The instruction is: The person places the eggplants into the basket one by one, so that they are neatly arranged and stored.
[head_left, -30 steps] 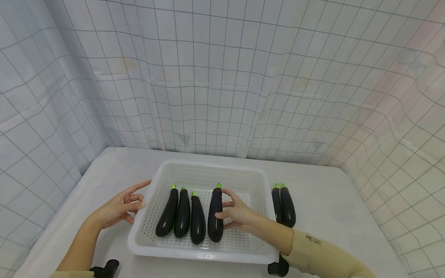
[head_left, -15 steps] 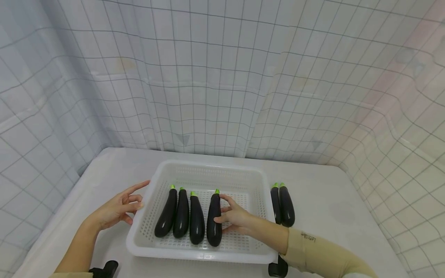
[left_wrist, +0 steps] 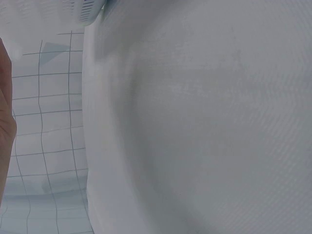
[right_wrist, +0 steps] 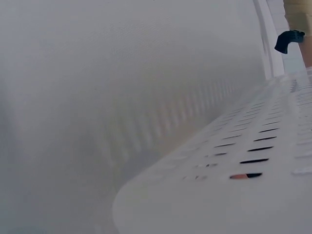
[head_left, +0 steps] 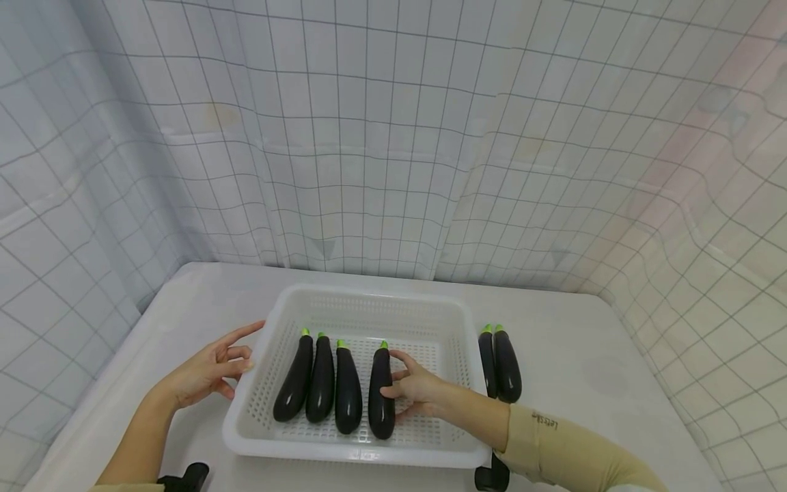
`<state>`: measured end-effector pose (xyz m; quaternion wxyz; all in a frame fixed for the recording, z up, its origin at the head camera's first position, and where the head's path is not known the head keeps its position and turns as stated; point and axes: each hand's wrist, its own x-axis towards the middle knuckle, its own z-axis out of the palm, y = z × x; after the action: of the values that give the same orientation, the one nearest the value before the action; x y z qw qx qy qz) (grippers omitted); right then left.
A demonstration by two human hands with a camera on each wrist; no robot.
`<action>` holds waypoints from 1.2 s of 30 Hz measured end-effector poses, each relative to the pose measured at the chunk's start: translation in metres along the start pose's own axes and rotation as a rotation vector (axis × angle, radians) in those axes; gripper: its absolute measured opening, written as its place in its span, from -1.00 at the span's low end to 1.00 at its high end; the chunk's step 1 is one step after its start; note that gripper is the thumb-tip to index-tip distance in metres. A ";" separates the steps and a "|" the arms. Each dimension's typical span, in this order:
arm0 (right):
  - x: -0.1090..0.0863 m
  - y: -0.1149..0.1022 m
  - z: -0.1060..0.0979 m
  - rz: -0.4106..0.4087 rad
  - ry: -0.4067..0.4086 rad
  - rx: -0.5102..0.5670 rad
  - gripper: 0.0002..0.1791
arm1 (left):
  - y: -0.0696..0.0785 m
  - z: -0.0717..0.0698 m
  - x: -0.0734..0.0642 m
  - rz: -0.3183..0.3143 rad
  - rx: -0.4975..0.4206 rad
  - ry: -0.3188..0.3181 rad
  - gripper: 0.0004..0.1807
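A white perforated plastic basket (head_left: 424,454) holds several dark, glossy eggplants with green stems. Inside it, my right hand (head_left: 418,391) grips the rightmost eggplant (head_left: 381,396), thumb across its top and fingers along its right side. A gap separates that one from its neighbour eggplant (head_left: 348,389); two more eggplants (head_left: 320,383) lie to the left, stems pointing away. At the basket's left rim, my left hand (head_left: 209,365) touches with its thumb and extended forefinger; part of this hand (left_wrist: 5,112) borders the left wrist view. The right wrist view shows the slotted basket wall (right_wrist: 263,141).
Two more eggplants (head_left: 507,365) lie on the white table (head_left: 572,342) just right of the basket, partly behind the right forearm. White gridded curtains (head_left: 393,171) enclose the table at the back and sides.
My right hand has drawn its eggplant slightly nearer to me inside the basket. The left hand has stayed at the rim, and the other eggplants lie as before.
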<state>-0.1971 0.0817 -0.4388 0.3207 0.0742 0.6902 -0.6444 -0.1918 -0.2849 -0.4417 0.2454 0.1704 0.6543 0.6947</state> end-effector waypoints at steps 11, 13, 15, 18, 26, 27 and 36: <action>0.001 0.003 0.000 0.015 -0.002 -0.045 -0.16 | 0.000 0.001 0.000 0.004 -0.002 0.002 -0.27; 0.002 0.004 0.000 0.015 0.001 -0.046 -0.16 | 0.000 0.001 0.000 0.004 -0.003 0.001 -0.27; 0.002 0.004 0.000 0.017 0.003 -0.047 -0.17 | 0.000 0.000 0.000 0.006 -0.003 -0.001 -0.27; 0.002 0.003 0.000 0.020 0.001 -0.045 -0.19 | -0.001 0.000 0.000 0.007 -0.002 -0.003 -0.27; -0.001 -0.001 -0.003 0.001 0.016 -0.031 -0.20 | -0.001 0.000 0.000 0.010 -0.006 -0.015 -0.28; -0.001 -0.002 -0.004 -0.010 0.018 -0.029 -0.19 | -0.001 0.000 0.000 0.010 -0.006 -0.016 -0.28; -0.005 -0.019 -0.020 -0.143 -0.042 0.061 -0.19 | -0.001 0.000 0.000 0.000 0.003 -0.003 -0.28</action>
<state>-0.2104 0.0983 -0.4207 0.2856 0.0208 0.6670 -0.6878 -0.1922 -0.2847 -0.4430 0.2461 0.1715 0.6549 0.6936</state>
